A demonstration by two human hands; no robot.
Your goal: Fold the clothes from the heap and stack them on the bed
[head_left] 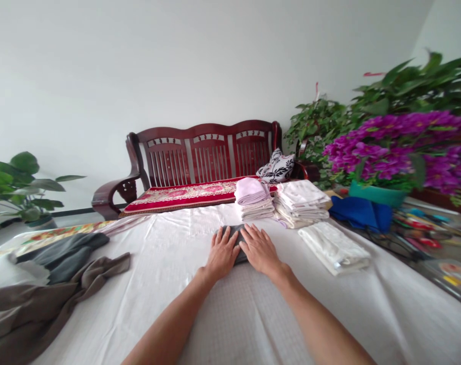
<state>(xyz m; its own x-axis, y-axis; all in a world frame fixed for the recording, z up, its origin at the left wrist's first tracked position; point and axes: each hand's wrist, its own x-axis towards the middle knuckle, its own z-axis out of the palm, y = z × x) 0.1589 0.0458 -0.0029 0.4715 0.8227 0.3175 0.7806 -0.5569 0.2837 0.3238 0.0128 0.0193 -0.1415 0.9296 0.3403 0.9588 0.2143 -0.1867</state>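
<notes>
A small dark grey folded cloth (241,257) lies on the white sheet in front of me, mostly covered by my hands. My left hand (223,253) rests flat on its left side with the fingers spread. On its right side lies my right hand (261,249), also flat with fingers stretched out. Just beyond stands a stack of folded garments (254,198) with a lilac one on top. Beside it is a second stack of whitish folded garments (302,203). Nearer on the right lies a single white folded garment (333,248).
Loose brown (32,314) and grey garments (68,253) lie crumpled at the left of the white sheet (157,284). A wooden bench (207,152) stands behind. To the right are purple flowers (390,144), a blue cloth (361,210) and assorted small items.
</notes>
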